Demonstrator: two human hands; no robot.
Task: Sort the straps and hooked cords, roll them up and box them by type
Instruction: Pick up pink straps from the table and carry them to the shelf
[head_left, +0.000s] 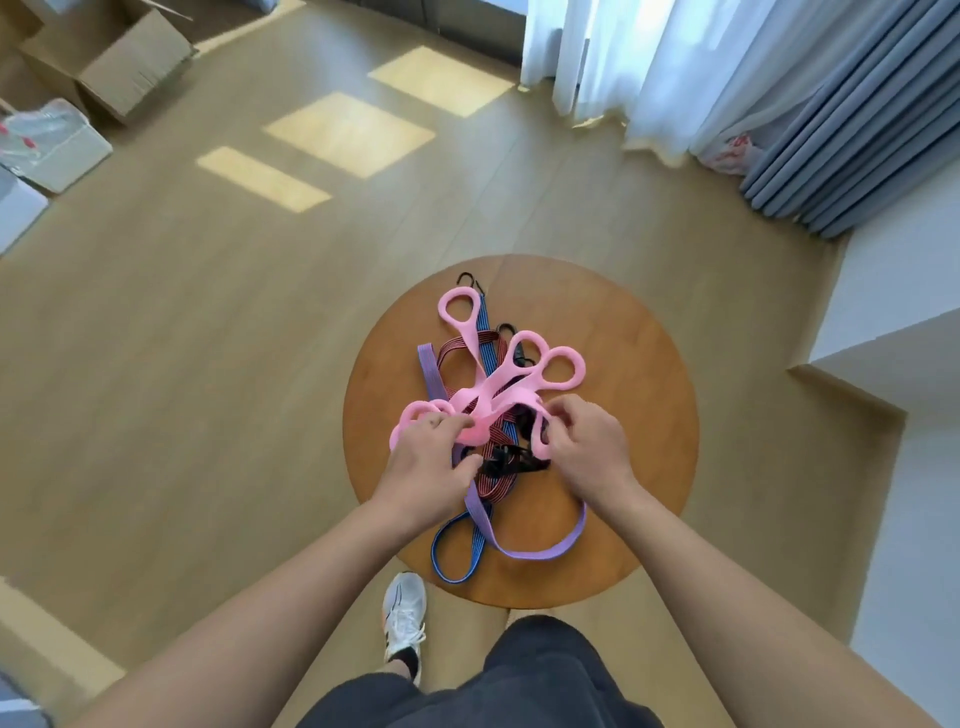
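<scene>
Tangled heap: pink looped straps (493, 384) uppermost, ring ends fanned outward. Beneath, purple flat strap (524, 551), blue hooked cord (457, 545), red-striped hooked cord (496, 486); black hooks (467, 280) at far side.

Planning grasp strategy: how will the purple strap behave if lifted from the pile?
Likely floppy: the purple strap lies in loose flat curves on the table. Probably light. It may snag and drag others, since it runs under the blue cord and pink straps.

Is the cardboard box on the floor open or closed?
Open. The cardboard box at the upper left has its flaps spread outward and its inside exposed. What it holds cannot be told.
</scene>
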